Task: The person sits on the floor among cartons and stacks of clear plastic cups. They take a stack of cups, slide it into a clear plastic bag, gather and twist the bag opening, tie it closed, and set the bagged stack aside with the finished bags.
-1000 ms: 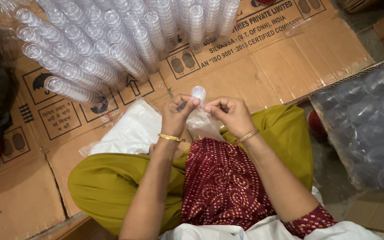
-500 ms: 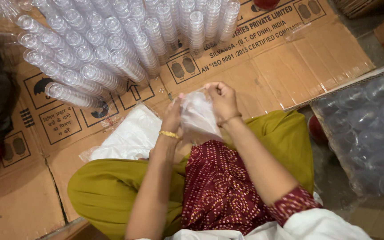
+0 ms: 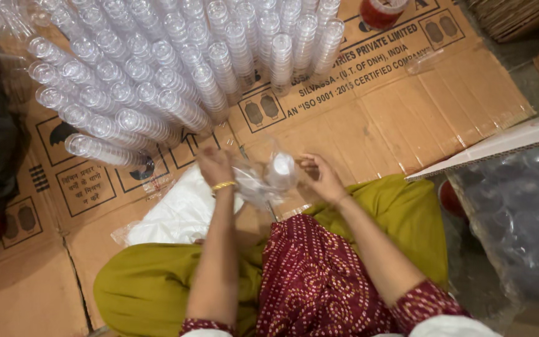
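Just below the fanned stacks of clear cups on flattened cardboard, the left hand and right hand pinch opposite edges of a clear plastic bag, a cup stack inside it.

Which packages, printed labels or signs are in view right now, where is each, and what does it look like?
Flattened cardboard sheets: cover the floor ahead, brown with dark printed text and box symbols.
Clear plastic bag: between the left hand and right hand, thin, crinkled, around a stack of cups.
White bag: on the cardboard beside the left knee, soft and flat.
Open carton: at right, white edge, clear cups inside.
Red-lidded container: top edge, round.
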A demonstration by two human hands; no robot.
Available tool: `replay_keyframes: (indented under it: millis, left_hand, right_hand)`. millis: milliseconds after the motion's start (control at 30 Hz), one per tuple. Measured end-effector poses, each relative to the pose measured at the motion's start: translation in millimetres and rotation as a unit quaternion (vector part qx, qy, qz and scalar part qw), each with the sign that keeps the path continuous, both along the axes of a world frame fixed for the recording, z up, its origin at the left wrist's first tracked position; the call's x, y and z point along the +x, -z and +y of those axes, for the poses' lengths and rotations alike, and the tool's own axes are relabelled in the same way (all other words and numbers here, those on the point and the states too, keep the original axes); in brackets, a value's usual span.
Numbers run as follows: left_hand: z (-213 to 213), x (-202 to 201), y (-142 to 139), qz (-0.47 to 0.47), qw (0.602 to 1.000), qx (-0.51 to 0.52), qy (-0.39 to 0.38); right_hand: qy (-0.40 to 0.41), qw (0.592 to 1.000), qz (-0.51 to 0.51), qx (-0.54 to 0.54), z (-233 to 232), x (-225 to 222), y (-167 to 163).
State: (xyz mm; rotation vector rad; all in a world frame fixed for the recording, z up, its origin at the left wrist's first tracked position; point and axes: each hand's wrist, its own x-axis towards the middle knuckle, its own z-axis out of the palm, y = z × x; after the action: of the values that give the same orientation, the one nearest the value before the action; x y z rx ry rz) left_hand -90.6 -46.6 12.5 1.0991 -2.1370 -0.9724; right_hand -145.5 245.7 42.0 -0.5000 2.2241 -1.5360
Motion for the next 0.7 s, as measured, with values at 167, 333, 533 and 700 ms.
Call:
replay_keyframes:
  millis: [167,333,533,700]
  left_hand:
    - [-63.0,-42.0,-13.8,0.070,0.996,0.049,0.007]
    - [-70.1,-56.0,-14.2,0.014,0.997,-0.054,0.057]
    - [-26.7,-33.7,-84.6,-0.090,0.978,0.049,0.182]
    - [40.3,7.5,-187.3,0.008,0.891,0.052,0.451]
  right_hand:
    - [-0.096,0.995,0.028,-0.003,-18.8,10.4,-27.5]
    - [-0.112,0.988,0.101,-0.013,-40.7,2.9,-18.7]
    - [-0.079,0.995,0.057,0.022,-14.1,-0.9,-15.4]
    - [-0.079,0.995,0.039,0.053,-0.8,4.8,-21.2]
